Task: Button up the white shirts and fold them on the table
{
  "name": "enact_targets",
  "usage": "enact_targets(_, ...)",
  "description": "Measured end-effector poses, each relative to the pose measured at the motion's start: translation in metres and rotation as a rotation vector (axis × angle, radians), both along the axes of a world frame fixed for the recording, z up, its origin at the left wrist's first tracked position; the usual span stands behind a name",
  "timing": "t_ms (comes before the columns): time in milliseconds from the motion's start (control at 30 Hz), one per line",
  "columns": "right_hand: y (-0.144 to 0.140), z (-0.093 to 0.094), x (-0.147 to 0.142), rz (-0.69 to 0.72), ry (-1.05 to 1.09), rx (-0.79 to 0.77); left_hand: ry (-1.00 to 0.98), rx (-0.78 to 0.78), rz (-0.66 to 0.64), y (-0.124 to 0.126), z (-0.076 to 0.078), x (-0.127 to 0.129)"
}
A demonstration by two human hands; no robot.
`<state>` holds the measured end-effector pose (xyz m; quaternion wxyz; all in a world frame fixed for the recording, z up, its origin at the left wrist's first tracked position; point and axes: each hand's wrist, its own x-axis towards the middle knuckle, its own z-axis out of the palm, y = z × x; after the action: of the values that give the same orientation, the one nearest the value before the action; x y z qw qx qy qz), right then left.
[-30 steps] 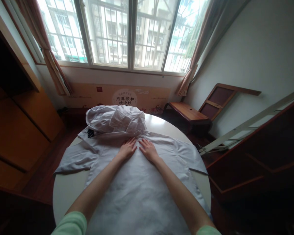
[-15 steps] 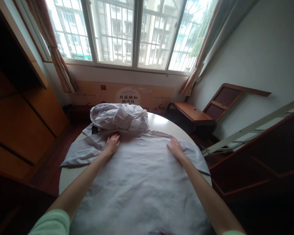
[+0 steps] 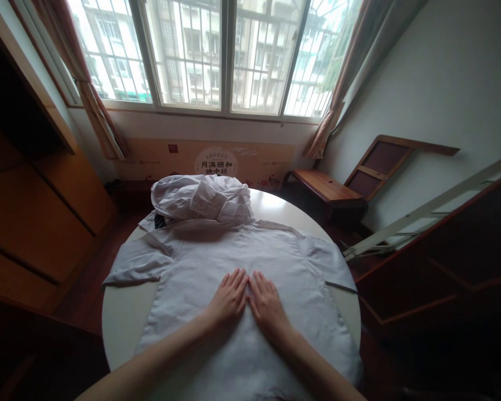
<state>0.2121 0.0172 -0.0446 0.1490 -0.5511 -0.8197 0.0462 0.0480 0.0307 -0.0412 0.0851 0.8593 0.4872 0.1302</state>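
Note:
A white short-sleeved shirt (image 3: 217, 250) lies spread flat, back up, on a round white table (image 3: 121, 317). My left hand (image 3: 229, 295) and my right hand (image 3: 267, 301) rest palm down side by side on the middle of the shirt, fingers apart and pointing away from me, holding nothing. The shirt's sleeves reach out to the left (image 3: 129, 264) and the right (image 3: 329, 264). A pile of crumpled white clothes (image 3: 200, 197) sits on the far side of the table, touching the shirt's collar end.
Wooden cabinets (image 3: 37, 211) stand to the left. A low wooden bench (image 3: 323, 192) and a leaning wooden frame (image 3: 384, 161) are at the right wall. A dark wooden piece (image 3: 442, 262) stands close to the table's right. A barred window (image 3: 217, 55) lies ahead.
Both hands first spread apart across the shirt's shoulders, then came back together and lower, onto the middle of the shirt. The fabric lies smoother.

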Motion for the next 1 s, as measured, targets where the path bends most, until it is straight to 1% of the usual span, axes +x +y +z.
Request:
enact_targets(67, -0.006, 0.002, -0.002, 0.102, 0.022, 0.004, -0.018, 0.002, -0.097, -0.01, -0.002, 0.0)
enact_targets(100, -0.01, 0.002, 0.002, 0.141, 0.027, 0.004, -0.019, 0.005, -0.123, -0.015, -0.002, -0.005)
enact_targets(167, -0.016, 0.001, 0.023, 0.168, 0.017, -0.003, -0.007, 0.006, -0.141, -0.023, -0.002, -0.025)
enact_targets(200, -0.018, 0.0, 0.037, 0.148, 0.005, -0.004, 0.004, 0.005, -0.129, -0.026, -0.002, -0.038)
enact_targets(233, -0.02, -0.002, 0.054, 0.097, -0.009, 0.001, 0.017, 0.004, -0.099, -0.028, -0.001, -0.052)
enact_targets(333, -0.024, -0.009, 0.102, -0.139, -0.05, 0.031, 0.063, 0.01, 0.073, -0.031, -0.001, -0.095)
enact_targets(367, -0.025, -0.011, 0.115, -0.193, -0.065, 0.031, 0.076, 0.017, 0.134, -0.031, -0.002, -0.106)
enact_targets(400, -0.026, -0.013, 0.124, -0.226, -0.08, 0.028, 0.085, 0.029, 0.184, -0.032, -0.003, -0.115)
enact_targets(467, -0.028, -0.015, 0.133, -0.256, -0.107, 0.026, 0.095, 0.057, 0.244, -0.032, -0.004, -0.126)
enact_targets(500, -0.029, -0.015, 0.134, -0.264, -0.118, 0.029, 0.101, 0.067, 0.262, -0.032, -0.003, -0.127)
enact_targets(567, -0.03, -0.013, 0.126, -0.304, -0.135, 0.038, 0.12, 0.067, 0.304, -0.034, 0.001, -0.122)
enact_targets(633, -0.032, -0.009, 0.111, -0.36, -0.14, 0.028, 0.137, 0.053, 0.356, -0.038, 0.008, -0.107)
enact_targets(667, -0.034, -0.007, 0.1, -0.376, -0.133, 0.022, 0.136, 0.052, 0.366, -0.042, 0.012, -0.097)
enact_targets(700, -0.037, -0.004, 0.087, -0.373, -0.118, 0.019, 0.123, 0.061, 0.35, -0.048, 0.015, -0.085)
enact_targets(767, -0.048, 0.0, 0.058, -0.292, -0.061, 0.033, 0.072, 0.09, 0.247, -0.063, 0.019, -0.06)
enact_targets(800, -0.055, 0.002, 0.043, -0.221, -0.029, 0.041, 0.045, 0.096, 0.19, -0.072, 0.018, -0.048)
enact_targets(867, -0.07, 0.004, 0.019, -0.053, 0.016, 0.03, 0.025, 0.062, 0.054, -0.09, 0.013, -0.03)
enact_targets(933, -0.082, 0.004, 0.009, 0.069, 0.027, -0.001, 0.025, 0.025, -0.044, -0.104, 0.006, -0.025)
enact_targets(1000, -0.087, 0.003, 0.017, 0.095, 0.017, -0.021, 0.03, 0.012, -0.082, -0.11, 0.0, -0.035)
